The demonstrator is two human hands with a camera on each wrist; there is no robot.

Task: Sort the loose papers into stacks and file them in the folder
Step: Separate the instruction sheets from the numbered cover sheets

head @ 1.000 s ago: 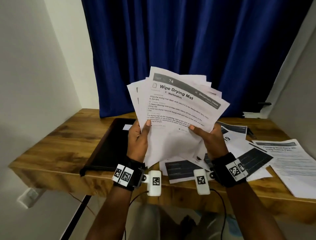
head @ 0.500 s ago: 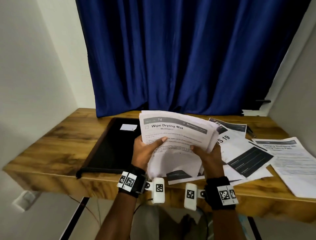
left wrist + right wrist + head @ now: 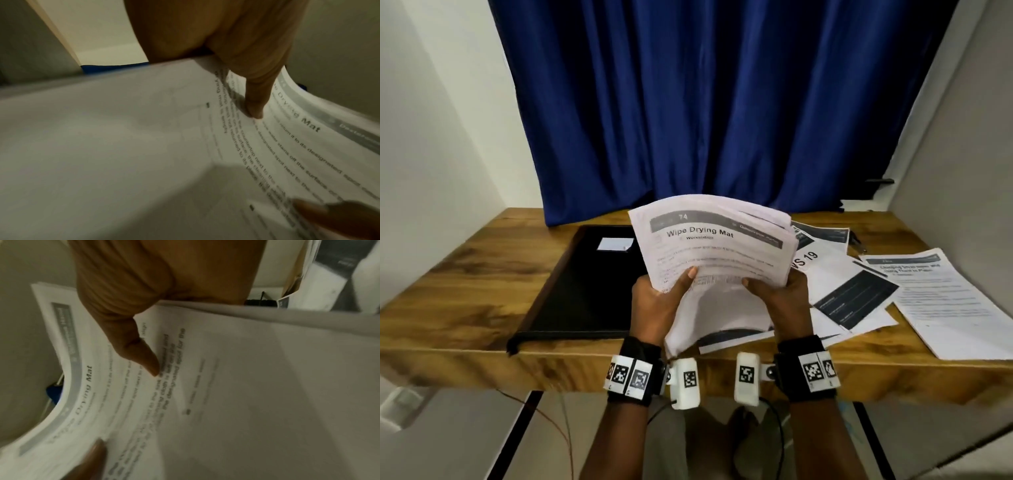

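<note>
Both the left hand (image 3: 654, 305) and right hand (image 3: 786, 301) pinch a curling sheaf of white printed papers (image 3: 715, 246) above the wooden desk (image 3: 458, 287), apparently squaring them for the black folder (image 3: 582, 291) alongside.

White papers (image 3: 715, 253) with grey header band; black folder (image 3: 582, 291); blue curtain (image 3: 722, 102); brown wood-grain table (image 3: 465, 291).

Left hand (image 3: 657, 305) and right hand (image 3: 786, 301) both raised side by side, thumbs on top, fingers curled under, gripping paper stack (image 3: 715, 246).
</note>
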